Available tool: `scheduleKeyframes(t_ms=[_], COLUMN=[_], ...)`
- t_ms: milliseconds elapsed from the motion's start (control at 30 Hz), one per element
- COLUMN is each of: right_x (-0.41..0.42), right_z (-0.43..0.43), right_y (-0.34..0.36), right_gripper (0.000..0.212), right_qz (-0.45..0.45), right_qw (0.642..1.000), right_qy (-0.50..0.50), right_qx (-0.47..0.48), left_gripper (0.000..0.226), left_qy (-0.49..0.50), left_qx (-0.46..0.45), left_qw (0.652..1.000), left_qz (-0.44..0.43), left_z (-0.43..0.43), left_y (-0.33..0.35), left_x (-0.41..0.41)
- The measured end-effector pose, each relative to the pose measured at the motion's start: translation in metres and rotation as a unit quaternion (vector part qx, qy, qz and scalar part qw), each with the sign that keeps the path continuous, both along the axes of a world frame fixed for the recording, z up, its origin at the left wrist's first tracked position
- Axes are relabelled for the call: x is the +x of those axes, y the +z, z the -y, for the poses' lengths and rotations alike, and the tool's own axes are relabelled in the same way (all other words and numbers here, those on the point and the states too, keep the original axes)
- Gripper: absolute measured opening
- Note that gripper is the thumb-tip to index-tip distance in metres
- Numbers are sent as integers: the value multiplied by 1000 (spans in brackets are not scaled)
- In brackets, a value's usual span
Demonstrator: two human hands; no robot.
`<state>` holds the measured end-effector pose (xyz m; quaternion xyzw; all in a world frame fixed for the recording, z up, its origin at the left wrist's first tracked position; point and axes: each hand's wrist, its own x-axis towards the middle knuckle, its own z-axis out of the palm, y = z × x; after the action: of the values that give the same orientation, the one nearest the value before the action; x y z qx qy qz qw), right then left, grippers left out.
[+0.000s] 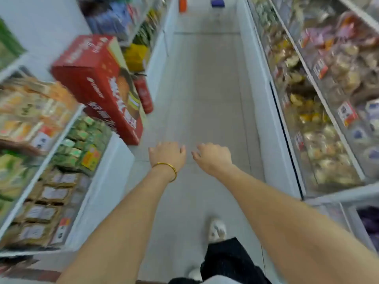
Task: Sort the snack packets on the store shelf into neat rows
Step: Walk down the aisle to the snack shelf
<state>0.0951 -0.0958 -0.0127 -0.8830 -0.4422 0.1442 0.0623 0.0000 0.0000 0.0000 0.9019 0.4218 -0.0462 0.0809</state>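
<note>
- red carton (96, 85): large, white lettering, tilted, at the corner of the left-hand shelving; landmark for every entry below.
- left hand (167, 154): just below and right of the red carton's near corner, held out above the floor tiles (205, 89); back upward, fingers loosely bent, nothing held, nothing touched.
- gold bangle (166, 170): on the left wrist, below the carton's near corner.
- right hand (213, 157): further right of the carton, just beside the left hand but apart from it; fingers loosely curled, nothing held.
- green packets (84, 144): task goods, on the shelf tier directly below and left of the carton, packed close, blurred.
- brown packets (47, 193): task goods, white labels, one tier lower, further down and left of the carton.
- orange and tan packets (34, 111): left of the carton, upper tier, blurred.
- clear bags (328, 140): baked snacks, across the aisle from the carton on the right-hand shelving; red-and-white price tags (346, 114) along the shelf edges.
- fire extinguisher (143, 93): red, at the carton's right side; touching or merely beside, not discernible.
- yellow pack (136, 56): beyond the carton, further up the aisle.
- white shoe (217, 230), black trouser leg (227, 261): well below the carton, on the floor between the forearms.
</note>
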Motion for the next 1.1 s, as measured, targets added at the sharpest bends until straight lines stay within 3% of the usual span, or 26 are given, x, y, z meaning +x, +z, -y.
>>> scheduleKeyframes(t_ms=[200,467,800,1100], right_x=[58,178,389,581], right_z=[14,-47,-256,-447], right_y=[-90,-121,-141,-117], right_gripper=[39,41,36,34], right_qz=[-80,-155,-162,-152], right_qw=[988,969,962,965], right_qy=[-61,-90,-110,-130], right_qx=[-114,-169,-191,-172], left_gripper=[45,45,42,40], left_qy=[-84,-94,-67,-114], left_qx=[-97,-180,-225,-240], left_qw=[981,960,957,949], left_qz=[-147,-195,-171,-171], left_z=[3,-68,-282,-478], left_y=[-93,-132,-156,-134], left_x=[71,183,387,590])
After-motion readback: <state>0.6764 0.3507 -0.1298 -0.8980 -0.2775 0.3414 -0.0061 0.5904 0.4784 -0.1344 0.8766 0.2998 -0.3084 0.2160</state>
